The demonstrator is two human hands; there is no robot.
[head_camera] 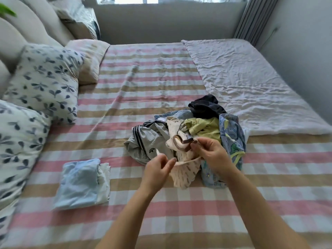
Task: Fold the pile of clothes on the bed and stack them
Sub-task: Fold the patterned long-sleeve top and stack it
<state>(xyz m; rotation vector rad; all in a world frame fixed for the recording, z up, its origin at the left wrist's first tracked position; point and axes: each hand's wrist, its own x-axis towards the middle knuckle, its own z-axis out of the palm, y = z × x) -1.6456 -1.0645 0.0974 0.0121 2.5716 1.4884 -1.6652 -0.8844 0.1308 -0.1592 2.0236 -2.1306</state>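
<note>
2 sets of fingers have hold of 1 garment. The right hand's fingers are curled in and pinch the brown-trimmed neckline of the cream patterned garment, thumb against the fingertips. The left hand's fingers are bent and pinch a lower edge of the same cloth between thumb and forefinger, the other fingers loosely curled behind. The right hand sits higher and farther out than the left hand, so the cream garment hangs slack between them, its lower part resting on the bed.

Just behind the hands lies the unfolded pile, touching the cream garment. In it, a grey garment with dark stripes spreads to the left, a green garment lies in the middle, a blue printed garment runs down the right side under the right wrist, and a dark garment is bunched at the far end.

To the left, well apart from the pile, 1 folded light blue garment lies flat on the checked sheet. A white quilt covers the bed's far right part, its near edge just beside the pile. Leaf-print pillows line the left edge.
</note>
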